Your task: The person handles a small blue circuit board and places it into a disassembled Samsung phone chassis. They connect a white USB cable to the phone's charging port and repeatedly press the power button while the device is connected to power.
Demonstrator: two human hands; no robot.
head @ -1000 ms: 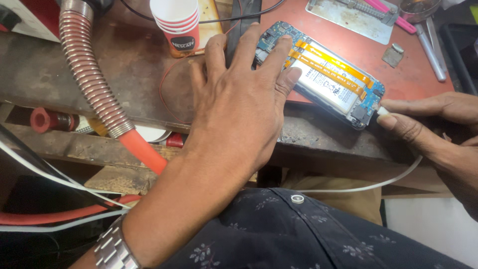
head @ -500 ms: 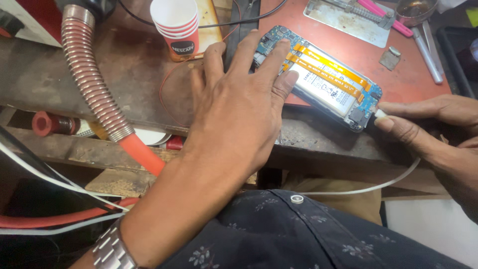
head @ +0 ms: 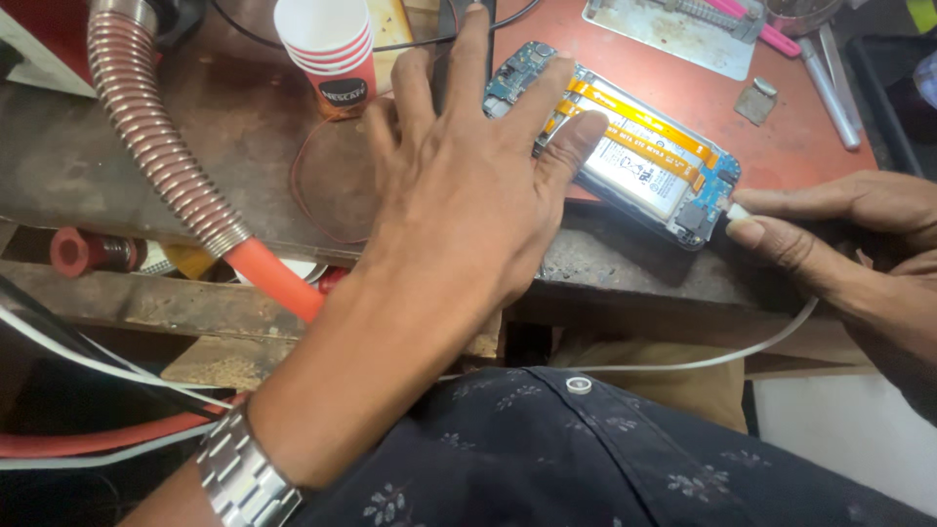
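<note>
Over at the far left, a ribbed metal hose (head: 161, 146) curves down across the worn workbench (head: 107, 146) and ends in an orange tip (head: 273, 278). Below the bench edge a red spool (head: 83, 252) lies on a lower shelf, and white and red cables (head: 88, 439) trail across the dark corner. A steel watch band (head: 239, 478) sits on the left wrist. Moving right, a stack of red-and-white paper cups (head: 332, 54) stands upright near the back of the bench.

Now the left hand (head: 459, 205): it lies palm down, fingers spread wide and flat, gripping nothing. Its fingertips (head: 576, 132) press onto the near end of the opened phone (head: 634, 161), pinning it to the bench. The phone lies back side up with the cover off, a pale battery crossed by orange flex strips, angled across the edge of a red mat (head: 683, 93).

At the phone's right end, the right hand (head: 839, 229) has thumb and forefinger pinched shut on a white cable plug (head: 737, 211), which touches the phone's bottom edge. The white cable (head: 742, 351) loops down below the bench. Further back sit a metal plate (head: 673, 29), a pink tool (head: 771, 34) and a grey pen-like tool (head: 830, 83).
</note>
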